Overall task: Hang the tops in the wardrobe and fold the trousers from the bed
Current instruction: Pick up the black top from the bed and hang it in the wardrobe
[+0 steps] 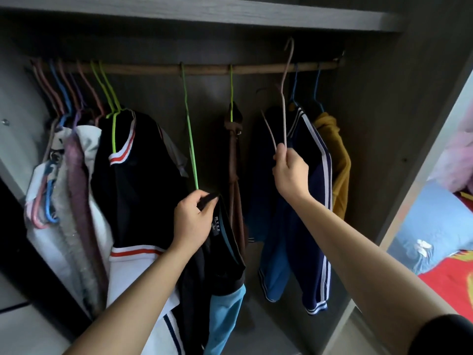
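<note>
Below one rail [204, 69]: left hand [192, 219], green hanger [189, 129]; right hand [290, 172], pink hanger [286, 98]

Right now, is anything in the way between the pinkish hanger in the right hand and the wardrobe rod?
Nothing visible. The right hand holds the pinkish hanger with its hook raised above the rod; the rod is bare there, with blue hangers just to its right.

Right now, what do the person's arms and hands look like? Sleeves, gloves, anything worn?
No gloves, rings or watch show on the left hand or the right hand. Both forearms are uncovered. The only clothing in view is a black sleeve on the right upper arm. The left arm leaves the frame before any sleeve shows.
</note>
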### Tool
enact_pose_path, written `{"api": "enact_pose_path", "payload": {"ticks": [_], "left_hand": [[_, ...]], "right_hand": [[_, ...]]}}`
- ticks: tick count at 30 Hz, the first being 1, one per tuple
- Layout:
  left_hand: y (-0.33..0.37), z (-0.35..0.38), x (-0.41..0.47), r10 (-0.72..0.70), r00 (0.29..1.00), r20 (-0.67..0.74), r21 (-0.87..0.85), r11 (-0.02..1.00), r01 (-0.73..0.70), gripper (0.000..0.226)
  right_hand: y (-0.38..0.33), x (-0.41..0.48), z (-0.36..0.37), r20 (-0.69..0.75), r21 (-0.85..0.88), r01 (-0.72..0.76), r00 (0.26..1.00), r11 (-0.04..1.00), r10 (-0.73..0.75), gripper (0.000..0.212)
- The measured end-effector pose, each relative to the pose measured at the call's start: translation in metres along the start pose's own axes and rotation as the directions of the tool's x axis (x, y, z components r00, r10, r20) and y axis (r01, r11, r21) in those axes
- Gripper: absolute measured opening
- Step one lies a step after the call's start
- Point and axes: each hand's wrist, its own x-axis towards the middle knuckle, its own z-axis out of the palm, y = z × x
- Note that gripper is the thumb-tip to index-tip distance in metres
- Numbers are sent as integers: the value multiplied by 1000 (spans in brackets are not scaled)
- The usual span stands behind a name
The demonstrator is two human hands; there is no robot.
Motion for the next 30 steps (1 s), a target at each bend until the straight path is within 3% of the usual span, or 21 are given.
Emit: {"api": "enact_pose_path", "payload": {"ticks": [3, 7, 16, 19, 22, 24, 26, 28, 30], "left_hand": [[12, 12, -5, -68, 997, 29, -83, 994, 70, 5], [33, 40, -16, -186, 975, 122, -180, 962, 206, 23], [76, 125, -45, -416, 820, 392, -289, 791, 540, 48], [88, 141, -55, -457, 742, 491, -364, 666, 651, 43], [91, 151, -63, -454, 698, 554, -428, 564, 707, 22], [92, 158, -65, -420, 751, 510, -407, 651, 641, 29], [92, 162, -69, -297, 819, 492, -324, 810, 489, 35], [96, 166, -74, -137, 817, 560, -245, 915, 321, 36], [100, 168, -83, -56, 771, 634, -166, 964, 207, 37]], "right_hand": [[24, -33, -20, -16, 40, 18, 1000, 999, -17, 49], [55, -72, -58, 19, 25, -8, 1000, 1000, 8, 47], [87, -129, -160, 161, 202, -171, 977, 964, 140, 58], [98, -140, -189, 303, 249, -283, 931, 926, 203, 46], [107, -150, -212, 403, 108, -344, 873, 933, 275, 46], [109, -153, -224, 424, 19, -349, 851, 937, 308, 45], [106, -151, -230, 413, -7, -303, 867, 953, 279, 36], [92, -145, -231, 379, 129, -264, 904, 956, 199, 20], [74, -136, -230, 330, 340, -294, 927, 893, 179, 31]]}}
